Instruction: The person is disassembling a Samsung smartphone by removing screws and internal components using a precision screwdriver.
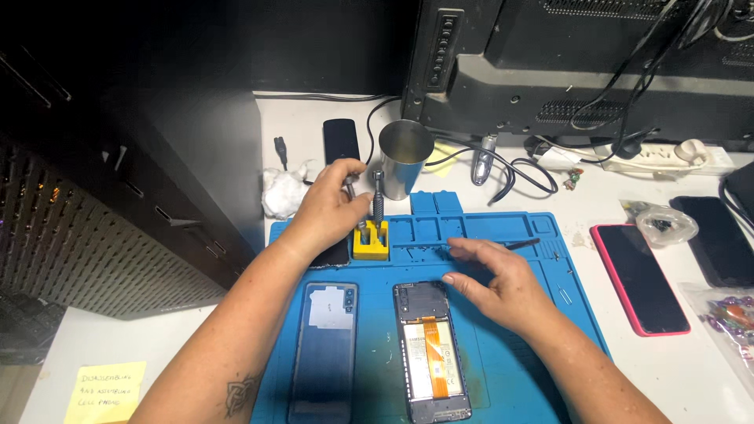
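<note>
My left hand point(330, 212) is closed around a small screwdriver point(349, 186) just beside a yellow holder block point(371, 248), where another screwdriver point(378, 202) stands upright. My right hand point(499, 283) hovers flat, fingers apart, over the blue work mat point(510, 361), near the mat's small tray compartments, with thin black tweezers point(520, 245) lying just beyond the fingertips. Below it lies an opened phone point(432, 353) showing its battery and an orange ribbon cable. The phone's blue back cover point(326, 349) lies to the left, under my left forearm.
A steel cup point(404, 157) stands behind the mat, with a black phone point(341, 140) and crumpled white tissue point(283, 192) nearby. A pink-cased phone point(640, 275), plastic bags, a power strip point(667, 161) and cables sit to the right. A yellow sticky note point(106, 391) lies front left.
</note>
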